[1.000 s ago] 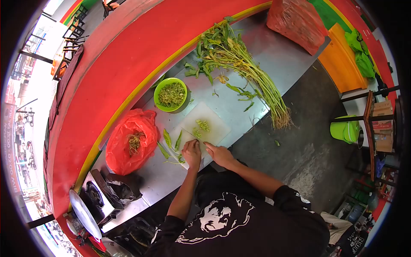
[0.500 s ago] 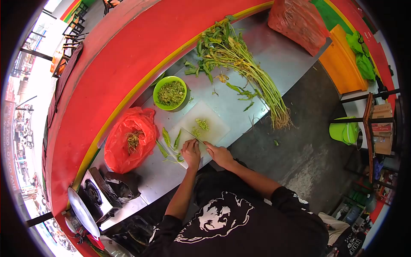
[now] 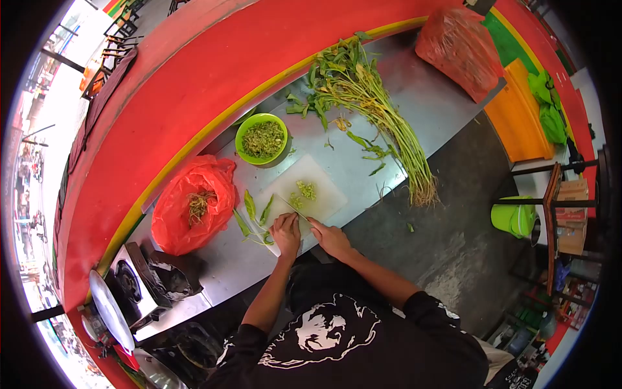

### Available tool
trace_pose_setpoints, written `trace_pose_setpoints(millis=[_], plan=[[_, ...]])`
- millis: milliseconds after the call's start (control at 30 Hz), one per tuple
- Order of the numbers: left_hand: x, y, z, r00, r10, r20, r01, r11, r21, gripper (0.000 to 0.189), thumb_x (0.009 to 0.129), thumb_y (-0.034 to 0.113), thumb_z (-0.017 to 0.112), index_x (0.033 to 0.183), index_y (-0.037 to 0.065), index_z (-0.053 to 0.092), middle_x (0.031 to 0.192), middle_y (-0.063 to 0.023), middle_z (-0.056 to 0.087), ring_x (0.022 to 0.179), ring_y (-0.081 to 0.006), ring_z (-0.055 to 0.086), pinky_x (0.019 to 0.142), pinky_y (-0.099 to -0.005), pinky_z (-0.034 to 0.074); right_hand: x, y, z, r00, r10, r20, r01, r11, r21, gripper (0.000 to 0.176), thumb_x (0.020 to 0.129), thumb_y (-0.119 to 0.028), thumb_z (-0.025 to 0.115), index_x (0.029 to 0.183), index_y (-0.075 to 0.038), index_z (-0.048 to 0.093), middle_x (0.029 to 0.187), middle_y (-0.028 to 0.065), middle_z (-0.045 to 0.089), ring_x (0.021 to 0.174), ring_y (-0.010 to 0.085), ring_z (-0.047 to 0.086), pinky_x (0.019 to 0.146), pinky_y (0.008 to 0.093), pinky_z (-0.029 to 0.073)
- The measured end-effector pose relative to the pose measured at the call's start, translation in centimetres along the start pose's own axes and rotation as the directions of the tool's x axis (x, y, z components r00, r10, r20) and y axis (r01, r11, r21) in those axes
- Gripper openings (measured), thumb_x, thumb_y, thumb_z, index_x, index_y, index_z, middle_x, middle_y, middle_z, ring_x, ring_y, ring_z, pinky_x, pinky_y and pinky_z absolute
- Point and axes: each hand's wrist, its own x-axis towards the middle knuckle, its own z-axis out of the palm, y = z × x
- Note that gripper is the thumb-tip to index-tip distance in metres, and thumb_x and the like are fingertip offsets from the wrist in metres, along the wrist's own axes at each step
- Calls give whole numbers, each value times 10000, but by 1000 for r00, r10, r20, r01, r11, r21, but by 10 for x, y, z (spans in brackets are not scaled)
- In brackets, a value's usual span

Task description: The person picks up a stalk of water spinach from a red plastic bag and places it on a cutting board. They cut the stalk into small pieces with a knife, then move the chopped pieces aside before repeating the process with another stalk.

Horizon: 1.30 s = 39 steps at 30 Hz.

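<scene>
My right hand (image 3: 330,238) is closed around the handle of a knife (image 3: 294,207), whose thin blade lies across the white cutting board (image 3: 329,185). Close beside the blade, the fingers of my left hand (image 3: 286,232) are curled over leafy green stems (image 3: 264,228), with leaves sticking out to the left past the board. Chopped green pieces (image 3: 306,189) sit on the board just beyond the blade. Behind the board stands a lime-green bowl (image 3: 241,148) filled with chopped greens (image 3: 263,139). The stem ends under my left fingers are hidden.
A large bundle of leafy stems with roots (image 3: 395,117) lies across the metal counter (image 3: 240,275). At left, an open red plastic bag (image 3: 172,223) holds roots. A gas stove (image 3: 129,279) stands near the left end, another red bag (image 3: 459,52) at the far right.
The whole view has tilted slightly. My hands, the knife and the stems keep nearly the same places on the board.
</scene>
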Motion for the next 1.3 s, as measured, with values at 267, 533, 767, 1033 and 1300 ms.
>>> trace_pose_setpoints(millis=[267, 533, 767, 1033, 1300], plan=[[0, 0, 1, 1000, -15, 5, 15, 1000, 8, 170, 865, 115, 717, 1025, 133, 773, 979, -1, 691, 928, -224, 633, 866, -391, 417, 29, -9, 3, 999, 22, 30, -22, 1000, 11, 399, 1031, -353, 546, 1422, -271, 535, 728, 221, 679, 661, 458, 659, 601, 569, 522], [-2, -2, 2, 998, -59, -16, 59, 998, -3, 176, 852, 117, 733, 1015, 162, 780, 969, 12, 696, 925, -215, 638, 834, -391, 418, 13, 7, -9, 997, 74, -39, -74, 997, -13, 355, 1031, -357, 549, 1370, -254, 568, 733, 209, 687, 685, 453, 675, 619, 558, 546], [3, -5, 9, 995, -80, -66, 76, 995, -60, 138, 850, 138, 748, 980, 159, 788, 939, 2, 718, 909, -223, 650, 809, -400, 426, 7, 6, -20, 995, 54, -89, -46, 995, 88, 389, 1038, -354, 540, 1374, -161, 576, 742, 227, 680, 743, 454, 683, 659, 533, 542], [11, -1, 9, 998, -53, -38, 51, 997, -60, 144, 863, 123, 728, 994, 158, 779, 949, 3, 704, 926, -216, 638, 834, -389, 403, -5, -1, -15, 996, 83, 37, -87, 991, 99, 376, 1045, -356, 524, 1373, -179, 578, 837, 221, 708, 784, 465, 682, 715, 547, 544], [11, 0, 8, 1000, -16, -25, 15, 999, -32, 140, 870, 122, 725, 999, 149, 771, 930, 1, 683, 907, -214, 633, 823, -388, 392, -8, 1, -11, 994, 107, 39, -109, 991, 73, 393, 1043, -374, 514, 1389, -192, 561, 810, 250, 694, 795, 484, 677, 721, 580, 543]])
